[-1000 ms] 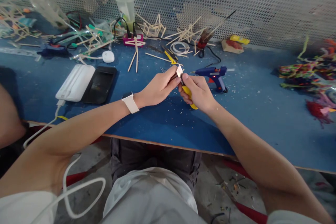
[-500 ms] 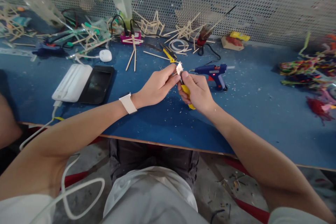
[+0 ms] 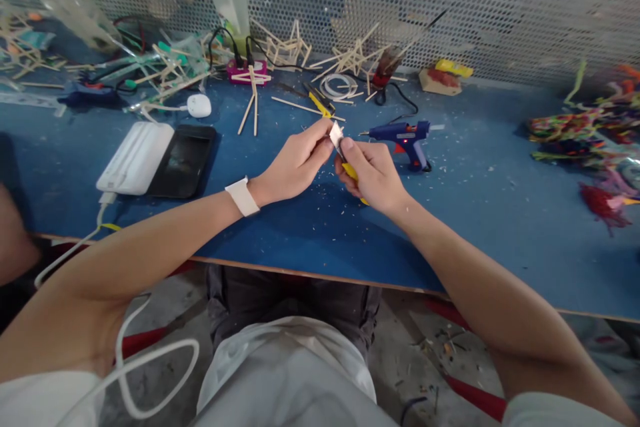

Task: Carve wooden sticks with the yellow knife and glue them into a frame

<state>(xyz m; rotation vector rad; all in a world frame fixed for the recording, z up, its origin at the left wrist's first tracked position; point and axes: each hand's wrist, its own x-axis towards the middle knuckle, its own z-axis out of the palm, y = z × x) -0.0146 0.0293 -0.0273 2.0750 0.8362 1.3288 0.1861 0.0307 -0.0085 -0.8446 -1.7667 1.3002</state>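
Observation:
My right hand (image 3: 371, 172) is closed round a yellow utility knife (image 3: 350, 171), its bright blade (image 3: 337, 135) pointing up and left toward my other hand. My left hand (image 3: 300, 159) is pinched just left of the blade, with a white band (image 3: 243, 197) on its wrist. What its fingertips grip is mostly hidden and too small to name. Small pale shavings lie on the blue table under both hands. A blue glue gun (image 3: 406, 139) with a lit red light lies to the right of my right hand.
Behind my hands are a second yellow knife (image 3: 320, 101), coiled clear tubing (image 3: 338, 87) and wooden stick frames (image 3: 287, 47). A white power bank (image 3: 135, 159) and black phone (image 3: 183, 161) lie left. Colourful yarn (image 3: 595, 133) sits right. A person's arm (image 3: 15, 237) shows at the left edge.
The knife in my right hand has shifted slightly left, its blade now lower and closer to my left fingertips. The whole view has also moved a little.

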